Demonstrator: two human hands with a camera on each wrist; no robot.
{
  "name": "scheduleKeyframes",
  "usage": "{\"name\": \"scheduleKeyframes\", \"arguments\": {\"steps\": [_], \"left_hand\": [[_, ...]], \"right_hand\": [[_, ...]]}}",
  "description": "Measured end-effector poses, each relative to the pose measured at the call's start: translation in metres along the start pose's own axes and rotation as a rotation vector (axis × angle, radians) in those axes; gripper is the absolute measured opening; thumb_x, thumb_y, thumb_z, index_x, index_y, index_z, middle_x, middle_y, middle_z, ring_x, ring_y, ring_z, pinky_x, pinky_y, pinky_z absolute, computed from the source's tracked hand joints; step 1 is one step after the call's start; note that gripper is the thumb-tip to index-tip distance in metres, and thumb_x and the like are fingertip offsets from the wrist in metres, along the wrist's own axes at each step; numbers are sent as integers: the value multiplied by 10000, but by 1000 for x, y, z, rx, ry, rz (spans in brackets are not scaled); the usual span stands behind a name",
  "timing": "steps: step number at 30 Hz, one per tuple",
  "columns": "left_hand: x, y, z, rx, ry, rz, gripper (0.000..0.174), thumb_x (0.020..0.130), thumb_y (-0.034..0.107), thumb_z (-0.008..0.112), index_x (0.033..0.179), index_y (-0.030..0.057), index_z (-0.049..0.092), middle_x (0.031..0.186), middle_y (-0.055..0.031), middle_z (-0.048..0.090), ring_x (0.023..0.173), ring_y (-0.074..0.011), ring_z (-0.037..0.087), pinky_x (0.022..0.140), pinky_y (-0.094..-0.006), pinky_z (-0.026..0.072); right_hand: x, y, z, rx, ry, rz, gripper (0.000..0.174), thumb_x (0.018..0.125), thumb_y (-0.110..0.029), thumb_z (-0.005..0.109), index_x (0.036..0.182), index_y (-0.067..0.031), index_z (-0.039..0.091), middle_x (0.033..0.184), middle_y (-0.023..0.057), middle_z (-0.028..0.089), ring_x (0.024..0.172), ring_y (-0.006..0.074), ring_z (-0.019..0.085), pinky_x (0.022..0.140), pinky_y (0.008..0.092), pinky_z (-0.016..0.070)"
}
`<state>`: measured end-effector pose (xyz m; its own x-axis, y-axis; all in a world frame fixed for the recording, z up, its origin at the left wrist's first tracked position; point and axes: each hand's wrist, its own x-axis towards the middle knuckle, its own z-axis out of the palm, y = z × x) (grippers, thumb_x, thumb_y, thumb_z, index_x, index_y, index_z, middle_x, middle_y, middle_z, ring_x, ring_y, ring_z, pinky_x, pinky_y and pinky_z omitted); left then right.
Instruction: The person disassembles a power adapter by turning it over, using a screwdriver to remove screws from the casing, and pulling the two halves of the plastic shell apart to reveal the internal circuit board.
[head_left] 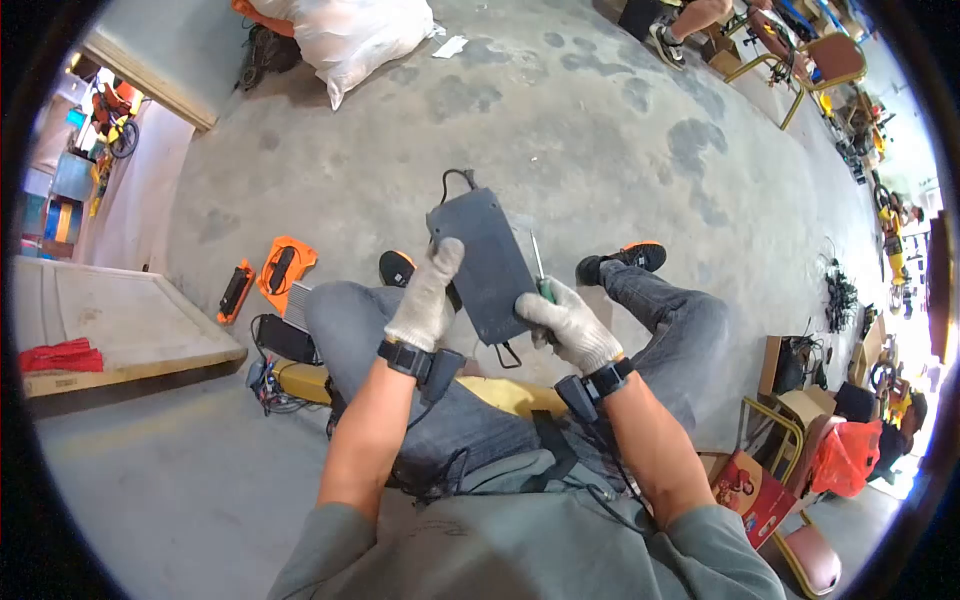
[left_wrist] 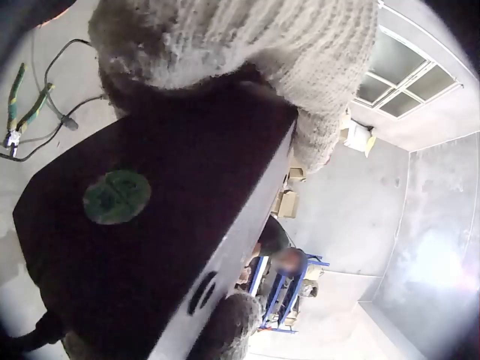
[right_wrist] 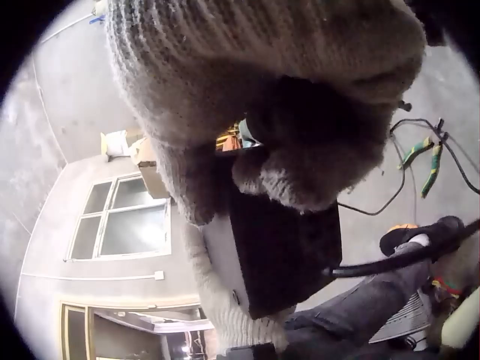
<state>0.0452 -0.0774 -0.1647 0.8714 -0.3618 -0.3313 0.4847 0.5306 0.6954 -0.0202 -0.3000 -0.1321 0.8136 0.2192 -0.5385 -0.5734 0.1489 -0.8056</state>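
Both hands wear knitted white gloves and hold a dark rectangular power adapter (head_left: 485, 265) over the lap. Across its upper left side, the left hand (head_left: 425, 300) grips with the thumb on top. The right hand (head_left: 570, 325) grips the lower right edge, thumb on the broad face, and also holds a screwdriver (head_left: 546, 291) with a green handle, its shaft pointing away from the body. A black cord (head_left: 452, 175) leaves the far end; a short cable loop (head_left: 511, 357) shows at the near end. The left wrist view shows a round green sticker (left_wrist: 116, 196) on the adapter.
Green-handled pliers (left_wrist: 34, 112) lie on the floor near a thin cable. Orange tool parts (head_left: 287, 264) and another black adapter (head_left: 286, 338) lie left of the seated person. A white sack (head_left: 365, 40) stands ahead; chairs (head_left: 836, 60) and boxes are to the right.
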Motion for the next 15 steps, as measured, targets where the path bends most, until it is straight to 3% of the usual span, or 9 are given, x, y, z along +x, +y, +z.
{"name": "scheduleKeyframes", "arguments": {"steps": [1,2,3,4,5,9,13,14,15], "left_hand": [[-1,5,-4,0,5,3,831,945,548,799,1543,57,495,1438,-142,631,1318,-293,632,1126,-502,531],[-1,11,-12,-1,-7,-6,936,924,643,758,1573,47,442,1480,-166,591,1363,-319,591,1153,-527,498],[-2,17,-21,-2,-20,-13,1044,903,738,716,1602,36,390,1523,-190,550,1407,-346,549,1179,-552,464],[-1,21,-27,-24,44,17,1083,914,805,636,1594,9,358,1556,-237,499,1439,-387,506,1204,-581,423],[-5,27,-35,-25,49,28,1083,914,805,636,1594,9,358,1556,-237,499,1439,-387,506,1204,-581,423],[-29,71,-42,-78,147,151,875,994,717,600,1453,-20,497,1516,-282,537,1408,-417,539,1202,-570,432],[-42,76,-48,-46,14,218,683,1082,562,566,1461,-4,524,1458,-261,608,1338,-401,609,1181,-545,474],[-43,75,-43,61,52,157,645,1099,517,557,1472,-7,518,1447,-247,624,1318,-389,628,1158,-537,498],[-41,77,-40,169,92,100,608,1115,473,548,1484,-9,511,1435,-233,640,1298,-378,648,1135,-528,522]], "right_hand": [[0,-1,3,45,8,-16,572,909,-424,826,1233,2,626,889,4,610,706,77,552,575,237,458],[-1,-4,4,107,0,-68,497,929,-384,805,1206,-6,637,906,5,623,698,81,559,563,233,455],[4,-9,3,177,26,-32,339,986,-296,766,1162,-62,597,890,11,609,587,95,564,514,244,461],[11,-19,-1,236,16,-78,322,988,-304,773,1147,-78,608,890,8,609,586,97,563,512,250,458],[18,-32,-3,297,7,-124,306,989,-312,780,1132,-95,619,889,5,609,586,99,563,511,257,454],[27,-138,13,517,67,-343,225,1031,-326,754,1076,-137,639,821,-14,594,598,96,531,512,244,417],[21,-235,25,569,-123,-528,222,1017,-307,784,959,-160,629,802,-34,572,620,91,531,517,237,397],[24,-251,21,545,-267,-593,307,979,-345,819,1042,-108,634,854,16,615,654,125,571,576,272,496],[15,-271,34,558,-117,-528,332,957,-410,843,960,-176,608,791,-18,595,601,109,564,490,261,469]]}}
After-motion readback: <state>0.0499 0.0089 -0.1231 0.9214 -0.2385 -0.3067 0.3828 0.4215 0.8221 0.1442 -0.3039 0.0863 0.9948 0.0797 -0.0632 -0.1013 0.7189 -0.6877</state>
